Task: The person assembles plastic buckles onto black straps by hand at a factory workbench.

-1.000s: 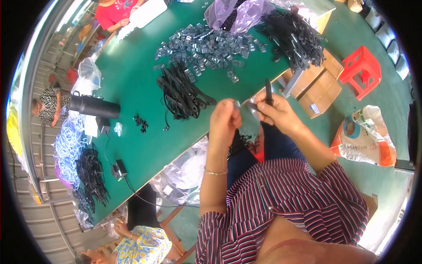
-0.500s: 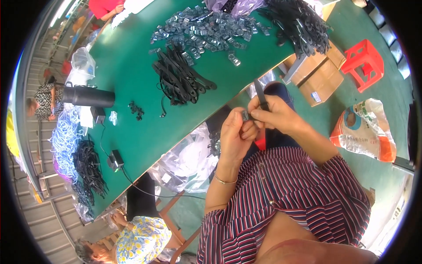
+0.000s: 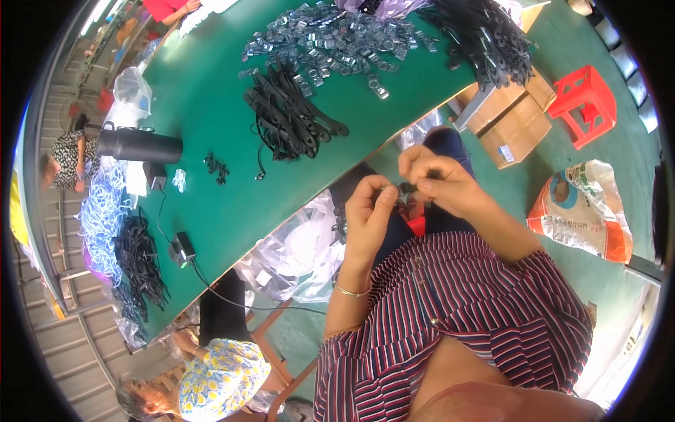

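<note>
Both hands meet over the lap, just off the near edge of the green table [image 3: 211, 141]. Left hand [image 3: 369, 218] and right hand [image 3: 439, 183] pinch a small dark strap piece [image 3: 404, 188] between their fingertips; fingers closed on it from both ends. Its visible part runs left–right, long axis roughly level; which end leads cannot be told. Black strap pile [image 3: 288, 119] and clear clips [image 3: 330, 42] lie far on the table.

Both hands [image 3: 404, 193] on small black part [image 3: 406, 188]
</note>
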`<state>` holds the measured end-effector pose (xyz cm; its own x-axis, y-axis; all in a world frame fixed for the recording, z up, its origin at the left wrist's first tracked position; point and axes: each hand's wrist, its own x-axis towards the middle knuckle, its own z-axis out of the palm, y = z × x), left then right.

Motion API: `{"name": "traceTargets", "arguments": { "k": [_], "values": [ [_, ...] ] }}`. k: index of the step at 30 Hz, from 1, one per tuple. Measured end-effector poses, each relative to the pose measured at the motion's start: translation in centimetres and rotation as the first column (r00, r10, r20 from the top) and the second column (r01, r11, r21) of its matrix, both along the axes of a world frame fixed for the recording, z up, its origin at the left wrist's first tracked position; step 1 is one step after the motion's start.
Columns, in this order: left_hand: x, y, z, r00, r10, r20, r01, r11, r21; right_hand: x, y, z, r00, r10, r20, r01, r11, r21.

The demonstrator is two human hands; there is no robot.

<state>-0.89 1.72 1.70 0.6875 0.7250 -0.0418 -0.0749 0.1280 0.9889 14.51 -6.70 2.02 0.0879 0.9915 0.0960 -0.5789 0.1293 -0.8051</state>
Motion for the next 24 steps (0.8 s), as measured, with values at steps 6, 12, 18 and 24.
{"name": "traceTargets", "arguments": {
  "k": [6,12,18,24],
  "values": [
    [-0.3,0.5,0.4,0.995,-0.075,-0.072,0.093,0.954,0.286,-0.6,0.7,-1.1,1.000,0.003,-0.014,-0.003,0.999,0.038],
    [-0.9,1.1,0.3,0.953,-0.158,0.257,0.245,0.903,-0.354,-0.7,0.0,-0.9,0.966,0.029,0.256,0.031,0.973,-0.229],
    [-0.7,0.5,0.2,0.929,-0.077,0.361,0.242,0.867,-0.437,-1.1,0.3,-0.7,0.914,-0.088,0.396,0.120,0.991,-0.056],
    [-1.1,0.4,-0.4,0.889,-0.144,0.434,0.346,0.833,-0.433,-1.4,0.2,-0.6,0.896,-0.127,0.426,0.105,0.992,0.075]
  ]
}}
